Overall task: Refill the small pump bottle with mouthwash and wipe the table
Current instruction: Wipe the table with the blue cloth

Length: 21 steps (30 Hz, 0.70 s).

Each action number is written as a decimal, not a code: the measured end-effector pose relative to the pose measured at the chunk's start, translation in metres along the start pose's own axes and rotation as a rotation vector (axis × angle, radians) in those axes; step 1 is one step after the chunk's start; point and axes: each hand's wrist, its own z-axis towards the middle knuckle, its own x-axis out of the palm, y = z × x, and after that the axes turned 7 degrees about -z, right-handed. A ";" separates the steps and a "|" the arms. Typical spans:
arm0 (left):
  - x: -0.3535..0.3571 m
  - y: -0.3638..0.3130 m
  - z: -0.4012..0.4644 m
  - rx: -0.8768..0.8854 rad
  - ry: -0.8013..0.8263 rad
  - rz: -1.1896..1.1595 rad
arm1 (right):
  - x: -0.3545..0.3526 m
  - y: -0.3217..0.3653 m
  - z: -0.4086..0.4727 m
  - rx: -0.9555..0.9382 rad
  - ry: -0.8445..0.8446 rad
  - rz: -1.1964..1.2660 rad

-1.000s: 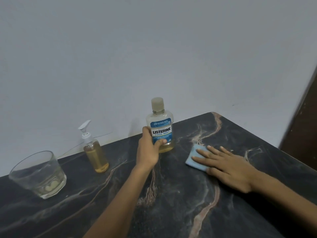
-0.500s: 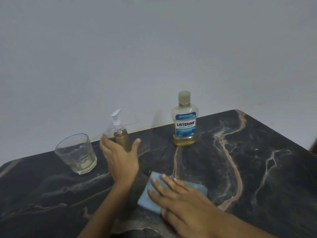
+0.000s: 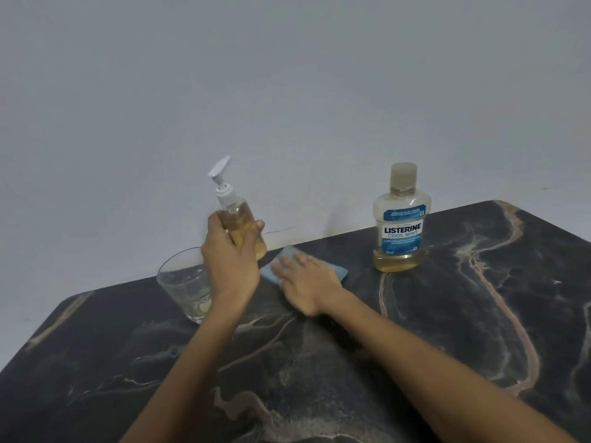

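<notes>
My left hand [image 3: 231, 263] grips the small pump bottle [image 3: 238, 219], which holds amber liquid and is lifted off the table, tilted a little to the left. Its white pump head points up and right. My right hand [image 3: 307, 282] lies flat, fingers spread, on a blue cloth [image 3: 289, 254] pressed to the dark marble table [image 3: 447, 330], just below the lifted bottle. The capped mouthwash bottle [image 3: 401, 220], with a blue label and a little amber liquid at its bottom, stands upright at the back right, apart from both hands.
A clear drinking glass [image 3: 185, 284] with a little liquid stands at the back left, partly behind my left forearm. A plain grey wall runs along the table's far edge. The table's left corner is rounded.
My left hand has closed on the pump bottle and lifted it off the table. My right hand has slid the blue cloth away from me, under where the bottle stood.
</notes>
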 end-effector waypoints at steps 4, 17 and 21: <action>-0.014 -0.011 0.012 0.062 0.076 -0.033 | 0.016 -0.006 -0.103 -0.521 -0.039 0.074; 0.013 -0.006 0.002 -0.128 0.436 -0.116 | 0.008 0.013 -0.062 -0.292 -0.014 -0.124; 0.027 0.007 -0.007 -0.232 0.523 -0.099 | 0.029 0.011 -0.144 -0.465 -0.077 -0.369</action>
